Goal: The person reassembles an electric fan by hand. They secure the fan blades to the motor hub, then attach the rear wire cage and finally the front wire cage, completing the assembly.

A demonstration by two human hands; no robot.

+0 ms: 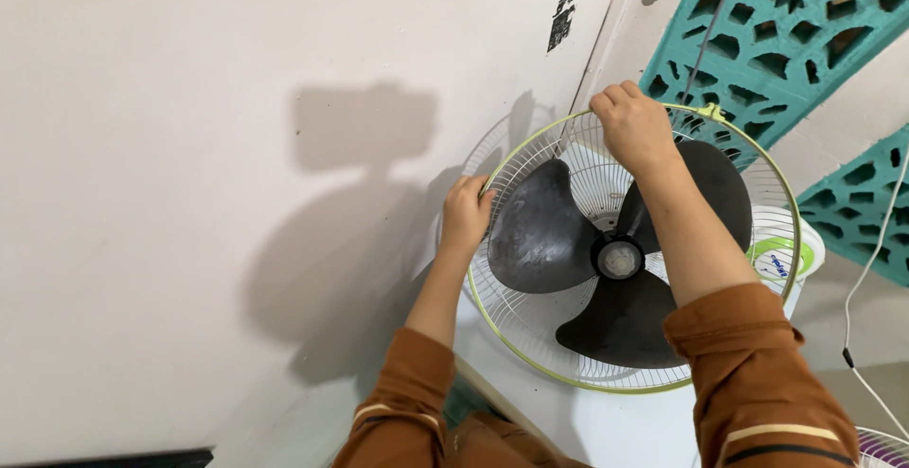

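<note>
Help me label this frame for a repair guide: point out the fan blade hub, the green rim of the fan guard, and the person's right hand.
Fan blade hub (620, 259), head view, on its round centre cap.
Green rim (606, 385), head view, on its lower arc.
Right hand (632, 127), head view, on the back of the hand.

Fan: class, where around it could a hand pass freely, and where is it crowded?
Free: the bare wall beyond the left hand, and the white surface below the fan's guard ring. Crowded: the ring's top, gripped by the right hand, and the dark blades inside.
</note>
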